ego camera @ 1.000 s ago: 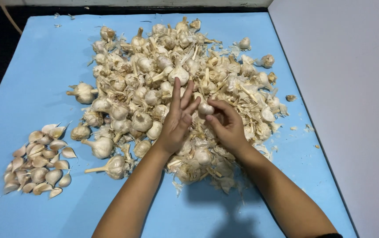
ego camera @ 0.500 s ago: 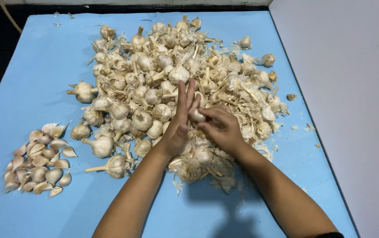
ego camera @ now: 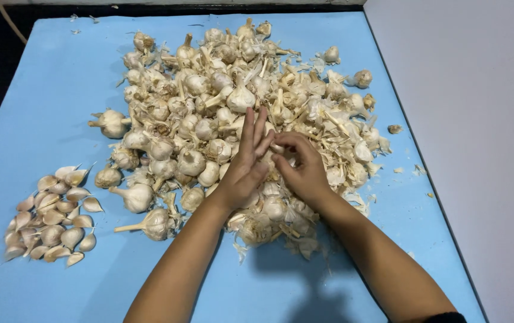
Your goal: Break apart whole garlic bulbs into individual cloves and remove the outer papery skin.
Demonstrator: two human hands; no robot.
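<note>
A big pile of whole garlic bulbs (ego camera: 209,119) and dry husks lies on the blue table (ego camera: 60,78). My hands meet over the pile's near middle. My right hand (ego camera: 303,170) is curled around a small garlic bulb (ego camera: 278,148), which is mostly hidden by its fingers. My left hand (ego camera: 245,164) presses against the same bulb from the left, with its fingers straight and pointing away from me. Both forearms reach in from the bottom edge.
A heap of separated garlic cloves (ego camera: 51,209) sits at the near left of the table. Loose papery skins (ego camera: 329,137) are thick on the pile's right side. A grey wall or panel (ego camera: 466,149) borders the table's right edge.
My hands have drawn closer together around the bulb, and my right fingers now cover most of it. My left fingers have shifted slightly to the right. The pile and the cloves are unchanged.
</note>
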